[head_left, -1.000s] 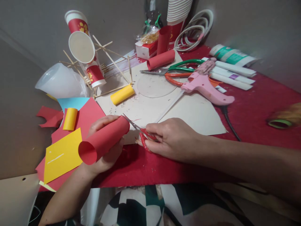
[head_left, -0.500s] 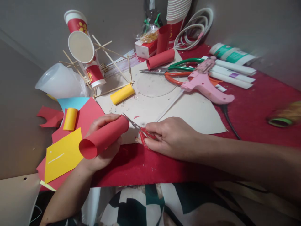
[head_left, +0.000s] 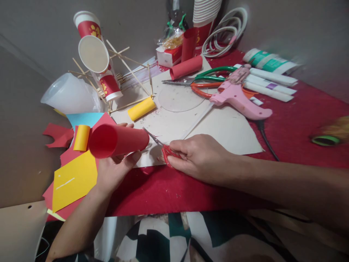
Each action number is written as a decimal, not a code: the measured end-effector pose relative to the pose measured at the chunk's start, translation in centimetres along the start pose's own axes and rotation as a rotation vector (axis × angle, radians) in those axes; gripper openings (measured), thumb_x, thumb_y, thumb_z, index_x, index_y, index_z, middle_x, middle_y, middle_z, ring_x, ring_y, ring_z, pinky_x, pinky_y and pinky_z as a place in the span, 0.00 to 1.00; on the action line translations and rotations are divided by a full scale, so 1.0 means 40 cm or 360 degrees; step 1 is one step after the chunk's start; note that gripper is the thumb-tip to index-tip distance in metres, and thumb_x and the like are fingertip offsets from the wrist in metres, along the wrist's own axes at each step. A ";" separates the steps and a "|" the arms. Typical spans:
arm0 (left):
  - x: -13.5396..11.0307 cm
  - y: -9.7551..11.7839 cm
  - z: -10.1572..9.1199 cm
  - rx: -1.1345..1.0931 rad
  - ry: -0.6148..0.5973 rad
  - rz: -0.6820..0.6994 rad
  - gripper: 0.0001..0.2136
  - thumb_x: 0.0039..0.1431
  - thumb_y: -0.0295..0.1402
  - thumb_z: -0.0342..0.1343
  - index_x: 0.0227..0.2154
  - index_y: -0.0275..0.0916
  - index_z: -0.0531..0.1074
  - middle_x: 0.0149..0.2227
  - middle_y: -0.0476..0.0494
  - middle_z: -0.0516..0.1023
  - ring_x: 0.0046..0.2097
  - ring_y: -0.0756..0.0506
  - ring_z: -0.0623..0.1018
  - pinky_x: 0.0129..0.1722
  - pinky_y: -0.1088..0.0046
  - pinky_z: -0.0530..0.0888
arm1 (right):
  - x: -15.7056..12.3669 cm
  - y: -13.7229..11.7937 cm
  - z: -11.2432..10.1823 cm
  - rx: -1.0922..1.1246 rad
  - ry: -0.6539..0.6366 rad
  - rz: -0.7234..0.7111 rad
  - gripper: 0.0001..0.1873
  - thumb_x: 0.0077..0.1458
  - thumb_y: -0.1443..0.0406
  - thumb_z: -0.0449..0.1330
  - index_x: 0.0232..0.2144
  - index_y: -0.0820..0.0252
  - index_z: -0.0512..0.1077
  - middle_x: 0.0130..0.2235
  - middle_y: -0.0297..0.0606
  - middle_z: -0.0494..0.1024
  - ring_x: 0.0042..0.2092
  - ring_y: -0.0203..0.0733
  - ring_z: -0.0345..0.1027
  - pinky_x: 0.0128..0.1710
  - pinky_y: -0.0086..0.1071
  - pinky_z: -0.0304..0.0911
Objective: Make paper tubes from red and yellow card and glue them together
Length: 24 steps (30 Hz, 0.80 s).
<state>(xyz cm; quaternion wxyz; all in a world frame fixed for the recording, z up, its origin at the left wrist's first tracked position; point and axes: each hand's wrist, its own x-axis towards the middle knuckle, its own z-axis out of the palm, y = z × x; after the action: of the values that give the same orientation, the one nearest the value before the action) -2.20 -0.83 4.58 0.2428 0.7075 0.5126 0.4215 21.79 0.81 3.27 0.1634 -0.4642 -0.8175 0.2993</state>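
My left hand [head_left: 117,169] holds a red paper tube [head_left: 128,140] from below, thumb along its near side and fingertips showing behind it. The tube lies nearly level, its wide mouth facing left toward me. In my right hand [head_left: 195,156] is a pair of small scissors [head_left: 170,156] with red handles. Their blades point up and left and look almost closed, with the tips by the tube's right end; I cannot tell whether they touch it. A yellow paper tube [head_left: 141,108] lies on the white board [head_left: 226,134] beyond, and a second yellow roll [head_left: 81,137] rests at the left.
Yellow card [head_left: 73,185] and red paper lie at the left. Stacked paper cups [head_left: 94,54] and a stick frame [head_left: 131,72] stand behind. A pink glue gun [head_left: 240,100], green-and-orange-handled shears [head_left: 180,83], a red tube [head_left: 187,68] and a coiled white cable [head_left: 229,34] are beyond.
My left hand has turned the red tube more level, its open mouth rising and widening in view. The scissors have stayed near the tube's right end, their blades nearly together.
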 end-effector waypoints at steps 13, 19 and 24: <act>-0.025 -0.001 0.035 -0.0063 0.0222 -0.0043 0.20 0.59 0.42 0.65 0.51 0.43 0.69 0.51 0.40 0.75 0.51 0.40 0.80 0.51 0.56 0.83 | 0.003 -0.004 0.009 -0.0214 -0.0028 0.0055 0.20 0.59 0.52 0.52 0.25 0.58 0.72 0.21 0.35 0.69 0.24 0.35 0.50 0.28 0.32 0.40; -0.021 0.018 0.025 0.0300 0.0250 0.0479 0.21 0.55 0.35 0.68 0.51 0.44 0.71 0.50 0.43 0.76 0.55 0.40 0.78 0.57 0.54 0.77 | -0.002 -0.003 0.010 -0.0114 0.0005 0.0028 0.19 0.57 0.52 0.53 0.24 0.58 0.71 0.20 0.32 0.66 0.24 0.34 0.50 0.28 0.32 0.41; -0.016 0.021 0.023 0.0409 0.0250 0.0559 0.22 0.56 0.36 0.67 0.52 0.44 0.70 0.50 0.44 0.76 0.54 0.40 0.78 0.57 0.53 0.76 | -0.005 0.000 0.012 -0.0020 0.0049 -0.0035 0.18 0.56 0.54 0.55 0.22 0.58 0.70 0.18 0.31 0.64 0.23 0.33 0.50 0.27 0.31 0.43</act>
<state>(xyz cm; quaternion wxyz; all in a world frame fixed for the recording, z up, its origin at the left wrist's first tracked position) -1.06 -1.64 4.55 0.0331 0.7760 0.4484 0.4424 21.62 0.49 2.91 0.1763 -0.4607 -0.8218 0.2851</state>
